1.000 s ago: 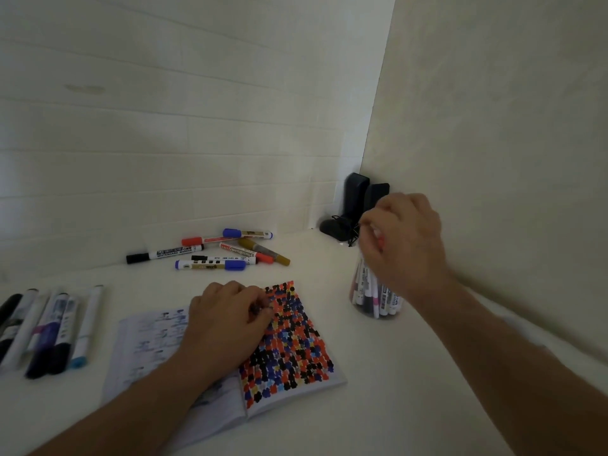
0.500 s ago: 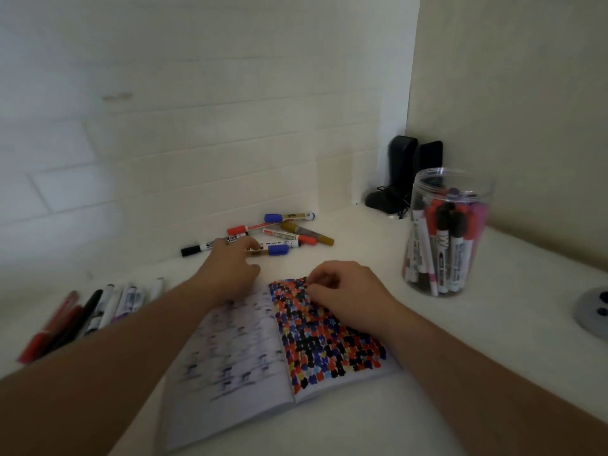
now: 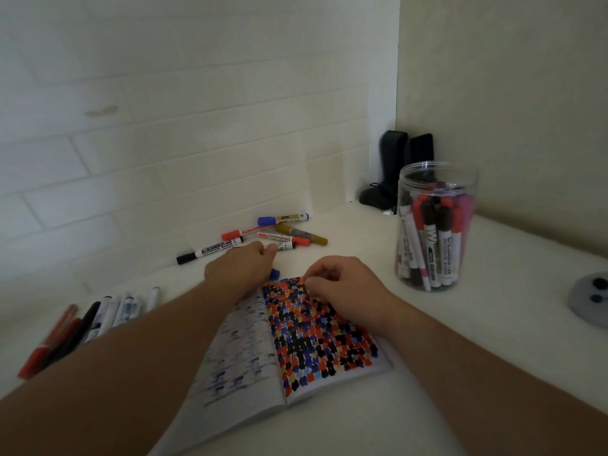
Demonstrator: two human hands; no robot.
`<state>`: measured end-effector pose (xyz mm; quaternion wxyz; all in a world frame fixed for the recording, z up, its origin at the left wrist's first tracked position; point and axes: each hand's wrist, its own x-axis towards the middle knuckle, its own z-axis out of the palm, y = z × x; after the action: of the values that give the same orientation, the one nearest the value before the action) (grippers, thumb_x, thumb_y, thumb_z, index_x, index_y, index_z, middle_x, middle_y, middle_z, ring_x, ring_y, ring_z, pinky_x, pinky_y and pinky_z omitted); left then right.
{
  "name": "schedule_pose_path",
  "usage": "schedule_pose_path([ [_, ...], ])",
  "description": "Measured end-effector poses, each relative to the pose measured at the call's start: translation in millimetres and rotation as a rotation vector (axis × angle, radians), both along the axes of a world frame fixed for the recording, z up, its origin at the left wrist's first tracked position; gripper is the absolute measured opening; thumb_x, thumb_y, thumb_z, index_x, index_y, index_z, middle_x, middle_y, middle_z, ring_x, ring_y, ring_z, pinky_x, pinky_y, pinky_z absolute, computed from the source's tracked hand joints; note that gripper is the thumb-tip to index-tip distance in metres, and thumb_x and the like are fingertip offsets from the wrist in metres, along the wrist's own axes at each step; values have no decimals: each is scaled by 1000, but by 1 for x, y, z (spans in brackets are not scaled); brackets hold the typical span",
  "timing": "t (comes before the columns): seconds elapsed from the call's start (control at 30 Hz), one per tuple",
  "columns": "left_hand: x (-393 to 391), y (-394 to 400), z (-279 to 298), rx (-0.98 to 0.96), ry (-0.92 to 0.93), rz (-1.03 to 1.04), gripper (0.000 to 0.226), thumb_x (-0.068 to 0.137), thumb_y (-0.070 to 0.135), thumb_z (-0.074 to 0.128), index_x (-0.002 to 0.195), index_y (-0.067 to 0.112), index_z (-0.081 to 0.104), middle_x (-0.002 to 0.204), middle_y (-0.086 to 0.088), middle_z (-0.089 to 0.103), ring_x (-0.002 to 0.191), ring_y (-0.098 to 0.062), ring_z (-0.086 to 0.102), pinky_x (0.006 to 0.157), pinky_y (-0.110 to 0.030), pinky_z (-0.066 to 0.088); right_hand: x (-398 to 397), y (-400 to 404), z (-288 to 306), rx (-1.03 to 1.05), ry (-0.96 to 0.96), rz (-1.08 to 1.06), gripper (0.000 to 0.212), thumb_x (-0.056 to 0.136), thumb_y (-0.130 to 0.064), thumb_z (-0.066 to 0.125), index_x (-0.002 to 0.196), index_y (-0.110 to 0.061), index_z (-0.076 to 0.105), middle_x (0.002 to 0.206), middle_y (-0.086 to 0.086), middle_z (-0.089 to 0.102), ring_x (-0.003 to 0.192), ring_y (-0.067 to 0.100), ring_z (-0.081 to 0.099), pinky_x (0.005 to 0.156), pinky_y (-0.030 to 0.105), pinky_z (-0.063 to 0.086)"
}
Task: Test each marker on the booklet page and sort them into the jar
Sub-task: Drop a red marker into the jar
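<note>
A home craft corner, by the look of it: a white bench [image 3: 329,429] tucked against a painted brick-pattern wall [image 3: 164,143] (a beige side wall [image 3: 510,93] closes the corner), whiteboard markers [image 3: 210,251] scattered about.

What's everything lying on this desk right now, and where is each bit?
booklet: one, open, right page filled with coloured blots, desk centre
jar: one, clear, holding upright markers, right
loose markers: about seven, mixed caps, pile behind the booklet
row of markers: several, red, black, white, far left
black objects: two, back corner
grey round object: one, right edge
left hand: on a blue-capped marker at the pile
right hand: curled, resting on the blotted page
</note>
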<state>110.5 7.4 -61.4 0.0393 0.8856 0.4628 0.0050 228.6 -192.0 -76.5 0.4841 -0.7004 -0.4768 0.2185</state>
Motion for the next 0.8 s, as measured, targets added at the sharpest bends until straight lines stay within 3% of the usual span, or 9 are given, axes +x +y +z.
schedule_pose_path([
  [0.13,-8,-22,11,-74,-338,95,34,95,57,43,105,28,57,94,5,65,86,-16,60,85,-41,52,-1,-3,1,11,29,-1,9,95,-29,68,94,-32,76,88,-11,75,86,4,69,87,30,59],
  [0.23,-13,-35,18,-187,-740,56,16,101,32,51,116,28,48,103,-6,64,81,-21,66,76,-45,59,-2,-5,2,26,39,7,10,96,-28,67,94,-33,76,88,-11,75,86,5,69,88,32,60],
  [0.3,-17,-50,24,-356,-960,-25,28,107,21,46,132,30,36,105,-15,63,80,-29,73,70,-46,63,-2,-6,3,40,25,-3,10,96,-28,67,95,-35,75,89,-11,74,85,6,69,85,32,59],
  [0.4,-30,-75,23,-398,-921,-216,51,105,22,52,141,44,23,100,-7,70,75,-21,75,66,-36,62,-4,-8,2,117,-172,-96,15,96,-26,66,104,-38,63,97,-14,64,85,4,61,73,18,48],
  [0.47,-39,-88,15,-315,-805,-258,47,103,30,58,139,41,29,99,5,73,75,-15,71,67,-29,59,-2,-12,9,247,-476,-168,27,92,-25,69,113,-37,56,107,-15,52,93,3,52,76,14,40],
  [0.53,-44,-95,8,-253,-706,-287,30,103,36,58,130,40,45,96,12,71,75,-7,66,65,-23,53,-2,-17,18,328,-747,-182,40,89,-29,71,126,-32,57,121,-9,47,111,10,45,89,22,41],
  [0.67,-50,-101,-3,-288,-745,-386,16,97,39,66,114,41,65,103,17,72,92,2,66,84,-25,53,-12,-22,25,-65,-1102,-9,59,95,-55,56,149,-38,38,142,-8,55,132,24,42,105,48,36],
  [0.73,-52,-103,-6,-338,-782,-352,15,96,42,66,109,38,59,100,12,72,88,-1,68,80,-26,55,-16,-20,19,-172,-1133,22,48,102,-50,49,147,-41,33,133,-11,63,124,22,49,103,48,35],
  [0.8,-54,-104,-8,-350,-808,-294,15,98,43,63,103,32,54,94,9,70,80,2,66,69,-17,49,-14,-20,18,-142,-1156,-14,33,105,-43,48,139,-44,45,127,-13,65,116,20,51,98,45,35],
])
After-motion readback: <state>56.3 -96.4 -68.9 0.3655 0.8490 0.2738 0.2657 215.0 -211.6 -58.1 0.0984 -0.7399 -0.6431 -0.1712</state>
